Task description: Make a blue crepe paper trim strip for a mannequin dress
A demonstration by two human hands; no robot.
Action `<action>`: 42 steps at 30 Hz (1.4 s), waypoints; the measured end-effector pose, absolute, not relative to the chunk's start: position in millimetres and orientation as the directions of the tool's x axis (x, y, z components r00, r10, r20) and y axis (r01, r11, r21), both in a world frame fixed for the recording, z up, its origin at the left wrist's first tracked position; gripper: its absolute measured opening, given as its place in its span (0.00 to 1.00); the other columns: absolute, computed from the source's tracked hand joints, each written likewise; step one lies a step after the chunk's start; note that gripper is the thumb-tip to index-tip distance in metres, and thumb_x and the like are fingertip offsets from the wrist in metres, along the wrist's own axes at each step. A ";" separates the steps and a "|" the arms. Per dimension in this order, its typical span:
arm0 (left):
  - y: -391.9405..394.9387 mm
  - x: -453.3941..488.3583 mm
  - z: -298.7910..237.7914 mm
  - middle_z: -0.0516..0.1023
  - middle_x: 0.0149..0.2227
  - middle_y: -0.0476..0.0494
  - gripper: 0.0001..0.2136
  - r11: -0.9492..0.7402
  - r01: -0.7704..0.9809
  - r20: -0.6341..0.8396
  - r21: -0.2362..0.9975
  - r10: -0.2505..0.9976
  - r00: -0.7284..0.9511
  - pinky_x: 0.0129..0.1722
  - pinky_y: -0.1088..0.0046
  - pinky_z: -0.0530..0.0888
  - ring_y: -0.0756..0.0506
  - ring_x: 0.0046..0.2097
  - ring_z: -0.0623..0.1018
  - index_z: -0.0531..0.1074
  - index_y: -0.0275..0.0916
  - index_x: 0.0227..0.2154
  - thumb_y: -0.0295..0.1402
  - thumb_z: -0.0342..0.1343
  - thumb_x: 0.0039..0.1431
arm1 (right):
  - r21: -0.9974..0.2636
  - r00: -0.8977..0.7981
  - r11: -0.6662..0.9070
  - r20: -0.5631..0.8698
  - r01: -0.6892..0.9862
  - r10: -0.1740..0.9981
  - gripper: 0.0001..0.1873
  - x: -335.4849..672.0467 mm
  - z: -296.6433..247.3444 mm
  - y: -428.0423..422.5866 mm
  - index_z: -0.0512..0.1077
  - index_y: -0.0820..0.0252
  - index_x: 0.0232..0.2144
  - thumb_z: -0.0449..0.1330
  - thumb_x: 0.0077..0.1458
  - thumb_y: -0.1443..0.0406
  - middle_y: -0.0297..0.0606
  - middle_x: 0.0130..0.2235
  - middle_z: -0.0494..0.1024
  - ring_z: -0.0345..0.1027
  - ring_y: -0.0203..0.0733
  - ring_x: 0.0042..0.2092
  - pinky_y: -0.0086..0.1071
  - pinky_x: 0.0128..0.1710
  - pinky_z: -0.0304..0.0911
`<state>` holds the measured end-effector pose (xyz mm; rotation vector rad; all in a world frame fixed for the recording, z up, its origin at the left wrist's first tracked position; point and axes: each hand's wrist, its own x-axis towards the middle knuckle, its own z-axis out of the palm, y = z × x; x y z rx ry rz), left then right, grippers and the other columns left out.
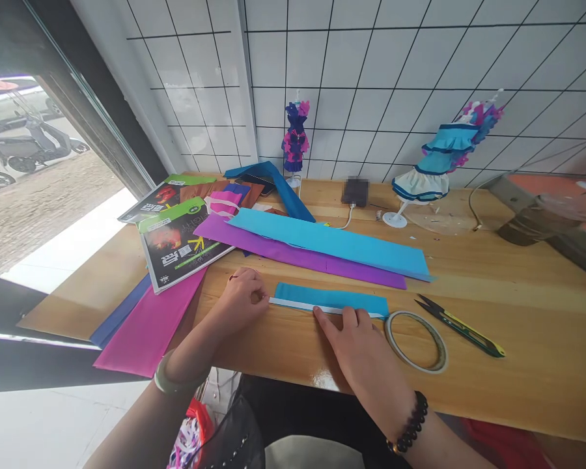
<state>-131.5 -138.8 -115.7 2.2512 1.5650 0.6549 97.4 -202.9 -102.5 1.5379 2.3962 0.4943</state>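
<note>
My left hand (244,296) pinches the left end of a narrow white tape strip (293,304). That strip runs along the near edge of a short bright blue strip of paper or fabric (332,298) lying flat on the table. With its index finger stretched out, my right hand (359,342) presses on the tape from above; its other fingers rest near the strip's right end. Just right of that hand lies a roll of tape (442,348), flat and touching or very near the blue strip. Yellow-and-black thread snips (461,326) lie farther right.
Longer blue (332,241) and purple (293,256) strips lie behind my hands. Magazines (185,244) and a pink sheet (151,326) are at left. Two small dressed stands, one purple (295,140) and one blue (437,156), stand by the tiled wall (351,58).
</note>
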 end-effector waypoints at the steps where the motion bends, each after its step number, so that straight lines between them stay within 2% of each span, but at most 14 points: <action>1: -138.8 -131.2 -115.6 0.69 0.27 0.46 0.05 -0.342 0.792 0.184 0.505 0.940 0.289 0.43 0.63 0.64 0.43 0.38 0.69 0.68 0.39 0.19 0.28 0.51 0.47 | 0.408 -0.413 0.388 -0.029 0.826 0.910 0.31 97.1 -101.2 -203.0 0.58 0.47 0.57 0.51 0.53 0.75 0.43 0.34 0.67 0.63 0.44 0.34 0.33 0.27 0.61; 7: -137.7 -131.6 -119.3 0.69 0.27 0.46 0.05 -0.328 0.787 0.185 0.522 0.945 0.270 0.42 0.64 0.65 0.43 0.38 0.69 0.67 0.39 0.17 0.28 0.52 0.45 | 0.363 -0.418 0.395 -0.016 0.844 0.908 0.31 96.9 -100.7 -203.2 0.58 0.49 0.57 0.51 0.53 0.75 0.43 0.34 0.67 0.63 0.46 0.35 0.34 0.28 0.62; 16: -138.9 -132.7 -120.8 0.68 0.27 0.46 0.05 -0.331 0.795 0.191 0.508 0.944 0.270 0.42 0.63 0.65 0.43 0.38 0.68 0.66 0.39 0.17 0.27 0.52 0.45 | 0.339 -0.386 0.366 -0.009 0.867 0.922 0.31 91.5 -97.5 -202.8 0.58 0.46 0.56 0.52 0.53 0.75 0.43 0.34 0.67 0.63 0.46 0.36 0.33 0.29 0.61; 19: -139.5 -135.2 -120.6 0.70 0.28 0.46 0.04 -0.305 0.819 0.202 0.486 0.951 0.235 0.42 0.62 0.66 0.43 0.37 0.69 0.67 0.40 0.23 0.25 0.50 0.45 | 0.339 -0.377 0.355 0.000 0.871 0.926 0.30 89.9 -98.3 -202.9 0.58 0.45 0.56 0.52 0.54 0.74 0.43 0.34 0.67 0.63 0.46 0.36 0.33 0.29 0.61; 22: -145.4 -131.0 -116.6 0.73 0.36 0.42 0.10 -0.302 0.857 0.251 0.418 0.945 0.211 0.45 0.59 0.66 0.41 0.43 0.70 0.68 0.39 0.34 0.23 0.49 0.46 | 0.345 -0.372 0.347 0.009 0.872 0.928 0.30 88.9 -100.5 -203.0 0.58 0.44 0.56 0.53 0.54 0.73 0.42 0.34 0.67 0.63 0.45 0.36 0.33 0.30 0.61; 24: -153.9 -120.4 -113.7 0.73 0.43 0.39 0.13 -0.397 0.849 0.295 0.350 0.907 0.302 0.49 0.57 0.64 0.39 0.49 0.69 0.68 0.39 0.40 0.24 0.48 0.51 | 0.348 -0.371 0.342 0.019 0.873 0.928 0.30 88.6 -102.0 -202.9 0.57 0.43 0.56 0.53 0.54 0.73 0.42 0.34 0.67 0.62 0.45 0.36 0.34 0.30 0.61; 26: -164.9 -105.2 -113.8 0.72 0.49 0.39 0.14 -0.564 0.776 0.296 0.283 0.821 0.489 0.54 0.58 0.62 0.40 0.56 0.65 0.67 0.38 0.45 0.26 0.45 0.56 | 0.346 -0.370 0.340 0.022 0.874 0.929 0.30 88.4 -103.1 -202.7 0.57 0.42 0.56 0.52 0.54 0.73 0.42 0.34 0.67 0.62 0.45 0.36 0.34 0.30 0.61; 28: -175.6 -90.8 -118.0 0.68 0.54 0.40 0.16 -0.656 0.712 0.224 0.252 0.755 0.616 0.58 0.58 0.59 0.40 0.59 0.62 0.65 0.38 0.50 0.31 0.44 0.60 | 0.339 -0.366 0.339 0.017 0.878 0.930 0.29 88.6 -103.8 -202.4 0.58 0.43 0.56 0.52 0.55 0.73 0.43 0.34 0.67 0.63 0.46 0.36 0.34 0.29 0.61; 32: -188.2 -83.9 -130.3 0.62 0.59 0.38 0.23 -0.599 0.757 0.184 0.260 0.801 0.570 0.59 0.58 0.58 0.40 0.61 0.59 0.59 0.37 0.56 0.40 0.46 0.60 | 0.322 -0.367 0.346 0.007 0.881 0.930 0.30 89.7 -103.8 -202.4 0.58 0.44 0.57 0.52 0.55 0.73 0.44 0.36 0.68 0.63 0.47 0.37 0.34 0.30 0.61; 37: -190.6 -102.9 -131.3 0.59 0.60 0.38 0.23 -0.524 0.816 0.173 0.244 0.851 0.495 0.60 0.57 0.57 0.40 0.62 0.58 0.58 0.38 0.57 0.41 0.44 0.61 | 0.294 -0.364 0.351 -0.009 0.889 0.931 0.31 90.8 -101.1 -204.2 0.57 0.44 0.57 0.52 0.54 0.74 0.44 0.36 0.68 0.63 0.46 0.38 0.36 0.32 0.62; 42: -193.9 -109.8 -128.0 0.56 0.62 0.37 0.23 -0.444 0.883 0.154 0.151 0.893 0.422 0.60 0.54 0.56 0.38 0.62 0.56 0.59 0.38 0.57 0.41 0.44 0.61 | 0.277 -0.363 0.351 -0.011 0.894 0.932 0.31 91.0 -97.5 -204.7 0.57 0.45 0.58 0.51 0.54 0.74 0.43 0.36 0.68 0.63 0.46 0.38 0.36 0.32 0.63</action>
